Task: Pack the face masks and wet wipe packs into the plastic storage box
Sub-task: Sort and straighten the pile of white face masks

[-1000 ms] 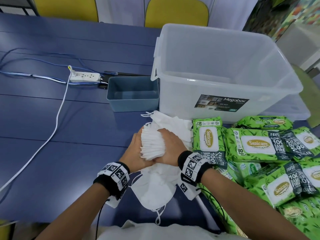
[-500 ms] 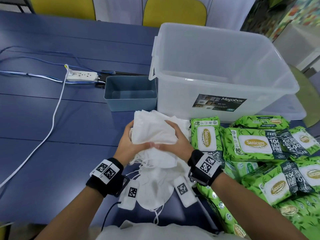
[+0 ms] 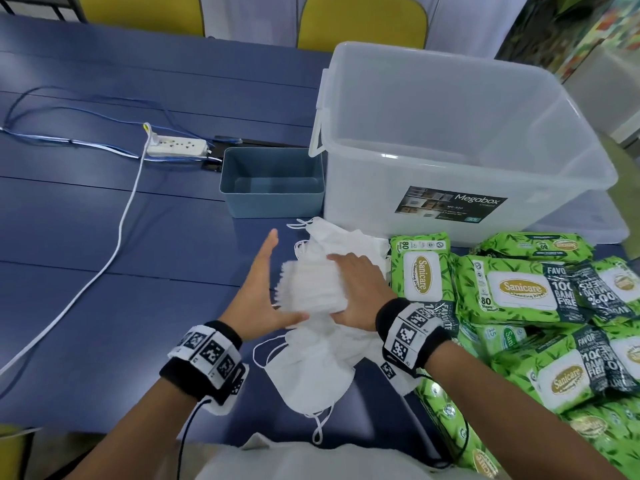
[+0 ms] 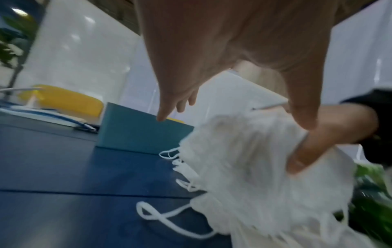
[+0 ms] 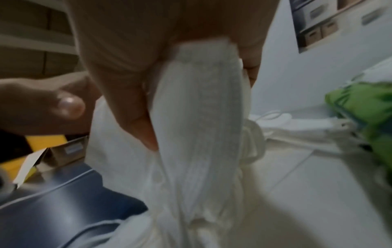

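Note:
A thick stack of white face masks [image 3: 311, 289] is gripped in my right hand [image 3: 337, 285], just above the blue table; in the right wrist view the stack [image 5: 197, 134] sits between thumb and fingers. My left hand [image 3: 280, 278] is open beside the stack's left edge, fingers straight and only the thumb near its lower end. Loose masks [image 3: 311, 375] lie under and in front of the hands, and more masks [image 3: 346, 240] lie behind them. Several green wet wipe packs [image 3: 519, 292] are piled to the right. The clear storage box [image 3: 363, 188] stands behind, with nothing visible inside.
A small blue bin [image 3: 273, 202] sits left of the box. A power strip [image 3: 176, 148] and a white cable [image 3: 117, 244] cross the table's left side. Yellow chairs [image 3: 360, 19] stand beyond the far edge.
Both hands clasped the mask bundle before. My left hand has since let go and spread open to the left, while the right hand keeps hold of the stack.

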`<action>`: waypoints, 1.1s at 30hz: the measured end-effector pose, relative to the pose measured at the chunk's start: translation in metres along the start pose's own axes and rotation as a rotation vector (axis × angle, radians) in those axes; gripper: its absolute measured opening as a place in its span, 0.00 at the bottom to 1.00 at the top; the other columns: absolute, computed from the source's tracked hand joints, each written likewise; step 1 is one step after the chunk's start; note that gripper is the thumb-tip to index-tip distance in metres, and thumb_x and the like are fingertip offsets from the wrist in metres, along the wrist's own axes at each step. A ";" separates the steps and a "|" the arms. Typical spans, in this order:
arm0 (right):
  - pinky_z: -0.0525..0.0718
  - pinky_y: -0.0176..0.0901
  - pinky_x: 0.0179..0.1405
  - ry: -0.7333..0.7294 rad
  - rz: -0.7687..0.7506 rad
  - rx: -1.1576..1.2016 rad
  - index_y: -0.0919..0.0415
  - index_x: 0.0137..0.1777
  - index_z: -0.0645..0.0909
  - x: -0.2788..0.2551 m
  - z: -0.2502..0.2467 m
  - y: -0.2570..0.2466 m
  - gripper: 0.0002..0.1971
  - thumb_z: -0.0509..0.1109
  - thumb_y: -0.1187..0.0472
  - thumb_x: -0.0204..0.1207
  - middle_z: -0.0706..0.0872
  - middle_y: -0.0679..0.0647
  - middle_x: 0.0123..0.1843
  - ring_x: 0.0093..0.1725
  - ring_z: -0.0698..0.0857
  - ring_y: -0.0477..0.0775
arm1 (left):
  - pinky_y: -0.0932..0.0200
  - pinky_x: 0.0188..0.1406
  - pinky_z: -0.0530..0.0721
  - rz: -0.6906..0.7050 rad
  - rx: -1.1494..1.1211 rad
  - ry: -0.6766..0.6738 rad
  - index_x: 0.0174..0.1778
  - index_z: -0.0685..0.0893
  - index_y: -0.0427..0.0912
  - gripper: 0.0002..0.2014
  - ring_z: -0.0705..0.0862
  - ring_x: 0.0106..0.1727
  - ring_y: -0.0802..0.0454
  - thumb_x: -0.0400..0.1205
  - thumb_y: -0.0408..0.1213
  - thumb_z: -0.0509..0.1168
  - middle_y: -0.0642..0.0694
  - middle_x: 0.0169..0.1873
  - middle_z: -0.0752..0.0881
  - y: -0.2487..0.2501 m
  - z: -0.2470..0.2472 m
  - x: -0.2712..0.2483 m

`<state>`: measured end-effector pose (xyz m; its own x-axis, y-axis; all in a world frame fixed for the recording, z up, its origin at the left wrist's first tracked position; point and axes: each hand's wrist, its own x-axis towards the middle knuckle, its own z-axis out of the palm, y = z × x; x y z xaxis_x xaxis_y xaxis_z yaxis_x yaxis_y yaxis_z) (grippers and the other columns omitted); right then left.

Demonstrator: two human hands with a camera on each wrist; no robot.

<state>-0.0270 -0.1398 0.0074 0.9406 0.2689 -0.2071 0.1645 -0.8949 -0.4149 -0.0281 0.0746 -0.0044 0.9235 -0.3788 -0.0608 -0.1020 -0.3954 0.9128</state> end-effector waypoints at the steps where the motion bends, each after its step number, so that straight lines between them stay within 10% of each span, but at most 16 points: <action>1: 0.71 0.54 0.64 -0.009 -0.007 -0.037 0.54 0.76 0.62 0.001 0.003 -0.002 0.44 0.78 0.50 0.59 0.70 0.53 0.68 0.65 0.70 0.58 | 0.51 0.82 0.48 0.009 0.120 -0.061 0.81 0.37 0.60 0.66 0.44 0.83 0.62 0.60 0.50 0.83 0.73 0.79 0.42 0.001 0.007 0.002; 4: 0.73 0.55 0.62 0.007 0.010 0.016 0.54 0.73 0.66 0.005 0.012 -0.004 0.43 0.79 0.50 0.57 0.70 0.54 0.65 0.63 0.71 0.58 | 0.46 0.82 0.36 -0.008 0.321 -0.131 0.81 0.35 0.57 0.67 0.38 0.83 0.59 0.61 0.52 0.82 0.64 0.81 0.41 -0.002 0.031 0.011; 8: 0.71 0.53 0.67 -0.014 0.090 0.118 0.53 0.75 0.61 0.002 0.013 0.010 0.48 0.82 0.50 0.55 0.68 0.54 0.68 0.67 0.70 0.58 | 0.50 0.83 0.52 -0.058 0.082 -0.084 0.75 0.38 0.69 0.63 0.52 0.80 0.68 0.57 0.51 0.81 0.65 0.78 0.55 -0.017 0.031 0.021; 16: 0.61 0.59 0.76 -0.056 0.075 0.054 0.42 0.81 0.46 0.005 0.013 0.014 0.63 0.83 0.42 0.49 0.62 0.51 0.76 0.74 0.64 0.57 | 0.39 0.80 0.33 -0.061 0.598 -0.214 0.82 0.32 0.44 0.67 0.30 0.82 0.54 0.63 0.57 0.78 0.54 0.82 0.37 -0.018 0.025 0.025; 21: 0.66 0.50 0.72 -0.012 0.135 0.155 0.48 0.80 0.52 -0.005 0.016 0.015 0.58 0.83 0.46 0.54 0.70 0.53 0.72 0.70 0.70 0.56 | 0.38 0.82 0.44 -0.013 0.564 -0.230 0.83 0.35 0.47 0.66 0.44 0.83 0.51 0.62 0.60 0.77 0.52 0.83 0.46 -0.020 0.028 0.034; 24: 0.72 0.46 0.64 0.007 0.156 0.155 0.55 0.74 0.64 -0.006 0.016 0.012 0.46 0.82 0.47 0.57 0.77 0.55 0.67 0.66 0.76 0.58 | 0.48 0.72 0.67 -0.060 0.389 -0.125 0.80 0.58 0.49 0.60 0.65 0.66 0.51 0.52 0.65 0.74 0.52 0.65 0.68 -0.026 0.023 0.038; 28: 0.77 0.44 0.54 0.091 0.154 0.224 0.56 0.67 0.71 -0.004 0.008 0.002 0.38 0.82 0.50 0.57 0.82 0.52 0.61 0.60 0.81 0.56 | 0.51 0.56 0.75 0.045 0.464 -0.023 0.52 0.76 0.50 0.37 0.71 0.50 0.48 0.50 0.64 0.74 0.54 0.47 0.70 -0.019 0.017 0.040; 33: 0.77 0.35 0.49 0.394 0.315 0.705 0.52 0.62 0.73 -0.002 -0.015 -0.021 0.39 0.86 0.49 0.51 0.82 0.45 0.56 0.54 0.81 0.46 | 0.65 0.73 0.64 -0.040 -0.234 0.477 0.80 0.56 0.52 0.55 0.66 0.75 0.60 0.61 0.53 0.81 0.50 0.74 0.64 0.008 0.010 0.017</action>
<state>-0.0274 -0.1268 0.0297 0.9672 -0.2141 -0.1367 -0.2207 -0.4419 -0.8695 -0.0174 0.0566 -0.0019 0.9961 0.0765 0.0432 -0.0285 -0.1839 0.9825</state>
